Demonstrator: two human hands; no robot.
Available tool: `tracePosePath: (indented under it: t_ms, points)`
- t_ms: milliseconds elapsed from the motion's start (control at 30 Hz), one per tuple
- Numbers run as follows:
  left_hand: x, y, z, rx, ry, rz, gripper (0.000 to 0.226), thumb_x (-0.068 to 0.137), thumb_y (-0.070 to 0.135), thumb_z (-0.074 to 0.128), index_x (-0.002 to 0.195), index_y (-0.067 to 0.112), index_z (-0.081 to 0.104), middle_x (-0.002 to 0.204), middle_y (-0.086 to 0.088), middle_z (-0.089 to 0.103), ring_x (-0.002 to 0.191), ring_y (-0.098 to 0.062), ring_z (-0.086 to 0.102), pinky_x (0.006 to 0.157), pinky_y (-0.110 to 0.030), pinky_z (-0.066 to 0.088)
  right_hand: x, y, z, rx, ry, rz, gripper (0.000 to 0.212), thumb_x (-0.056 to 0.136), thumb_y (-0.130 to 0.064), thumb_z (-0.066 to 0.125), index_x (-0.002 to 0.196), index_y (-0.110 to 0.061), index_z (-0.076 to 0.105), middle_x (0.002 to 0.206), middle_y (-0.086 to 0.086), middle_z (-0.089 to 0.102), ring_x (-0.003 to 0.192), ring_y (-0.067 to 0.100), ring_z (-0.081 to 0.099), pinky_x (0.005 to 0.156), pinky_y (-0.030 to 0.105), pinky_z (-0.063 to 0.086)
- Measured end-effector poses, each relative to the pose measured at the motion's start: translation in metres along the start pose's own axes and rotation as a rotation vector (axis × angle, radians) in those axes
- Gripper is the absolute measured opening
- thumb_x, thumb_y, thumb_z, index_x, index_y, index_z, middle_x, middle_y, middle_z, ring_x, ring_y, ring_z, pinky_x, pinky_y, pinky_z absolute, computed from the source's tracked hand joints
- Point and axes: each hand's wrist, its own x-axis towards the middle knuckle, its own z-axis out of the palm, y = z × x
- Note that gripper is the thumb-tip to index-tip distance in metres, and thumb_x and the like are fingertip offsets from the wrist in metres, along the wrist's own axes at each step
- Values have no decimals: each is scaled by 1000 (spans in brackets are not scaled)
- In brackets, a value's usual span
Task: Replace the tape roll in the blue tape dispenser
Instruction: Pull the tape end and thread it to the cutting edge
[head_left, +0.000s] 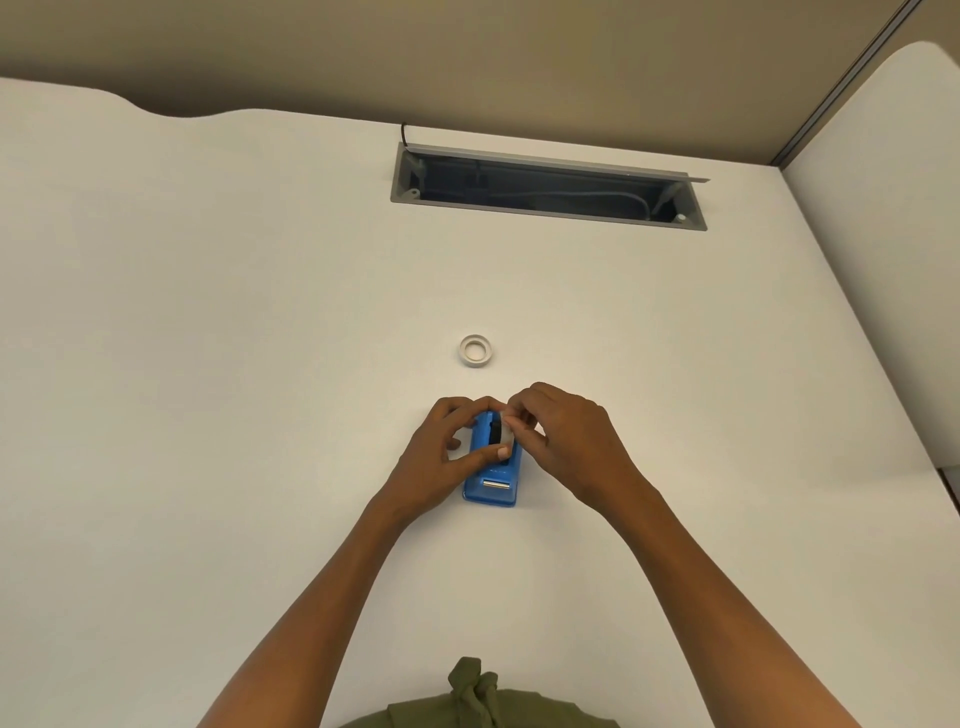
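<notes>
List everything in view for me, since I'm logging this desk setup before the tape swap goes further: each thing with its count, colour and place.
tape dispenser: 1, blue with a metal cutter at the near end, on the desk, centre, between the hands
tape roll: 1, white ring, lying flat on the desk beyond the dispenser, apart from it
pale piece at the dispenser's top: 1, whitish, in the fingers; cannot tell what it is
cable tray: 1, grey frame, dark inside, lid open, far side of the desk
desk: 1, white
green garment: 1, olive, bottom edge
left hand: 1, on the dispenser's left side
right hand: 1, pinching at the dispenser's top
</notes>
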Motion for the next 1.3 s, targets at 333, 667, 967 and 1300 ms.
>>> tracePosePath:
  t_ms: [333,667,967,1300]
  points:
    - [-2,4,-3,-3,-25,-13,52,73,50,68,118,54,42,123,12,49,110,-4,50,78,-12,41,-2,-1,2,-109,-2,-11,23,100,-29,38,106,-15,56,103,1,58,87,16,53,63,24,31]
    - [-7,-9,-15,205,-228,-10,111,51,46,86,126,67,7,121,45,26,109,26,29,78,7,30,-10,-9,3,-289,185,-104,8,86,-14,61,80,-10,65,104,8,62,98,28,57,73,41,44]
    - [-9,-10,-1,211,-75,15,104,46,48,85,123,65,17,116,51,28,109,19,33,85,-7,32,-27,-4,22,-468,372,-191,15,88,-13,55,74,-15,60,116,5,64,120,23,44,87,41,29]
    - [-6,-15,0,241,-68,24,105,48,46,86,132,51,22,119,45,30,110,16,34,88,-13,33,-39,1,42,-489,583,-259,9,84,-6,62,79,-14,62,115,1,46,111,22,47,79,40,28]
